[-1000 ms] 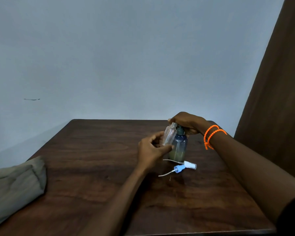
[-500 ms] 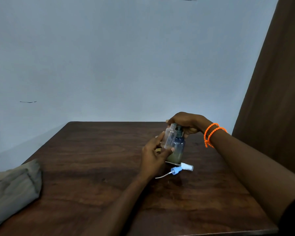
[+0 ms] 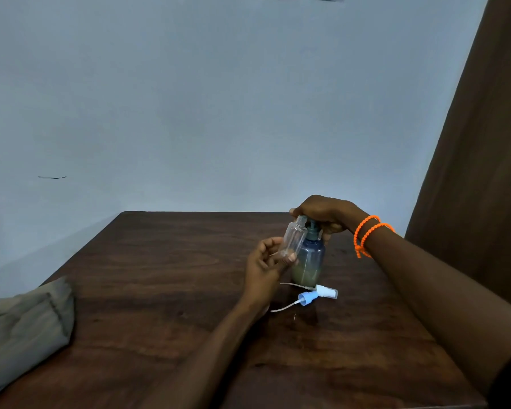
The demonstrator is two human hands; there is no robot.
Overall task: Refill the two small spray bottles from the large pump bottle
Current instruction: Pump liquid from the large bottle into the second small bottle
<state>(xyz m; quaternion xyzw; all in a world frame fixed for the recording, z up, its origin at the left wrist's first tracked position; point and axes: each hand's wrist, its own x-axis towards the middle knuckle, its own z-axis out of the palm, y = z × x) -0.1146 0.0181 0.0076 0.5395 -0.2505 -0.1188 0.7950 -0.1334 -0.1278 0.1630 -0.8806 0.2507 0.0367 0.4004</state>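
Observation:
The large blue pump bottle point(image 3: 310, 261) stands upright on the dark wooden table point(image 3: 160, 290), with a greenish liquid in its lower part. My right hand point(image 3: 325, 214) rests closed over its pump head. My left hand point(image 3: 266, 267) grips a small clear spray bottle point(image 3: 292, 239) by its base, tilted, with its open neck up against the pump spout. Two spray caps with dip tubes lie on the table in front of the pump bottle: a white one point(image 3: 326, 291) and a blue one point(image 3: 307, 298). A second small bottle is not visible.
A folded grey-green cloth point(image 3: 24, 329) lies at the table's left edge. A pale blue wall stands behind the table and a brown curtain point(image 3: 478, 172) hangs at the right. Orange bead bracelets point(image 3: 366, 234) circle my right wrist.
My left hand has slid down to the base of the small bottle, which stays at the spout. My right hand stays on the pump head.

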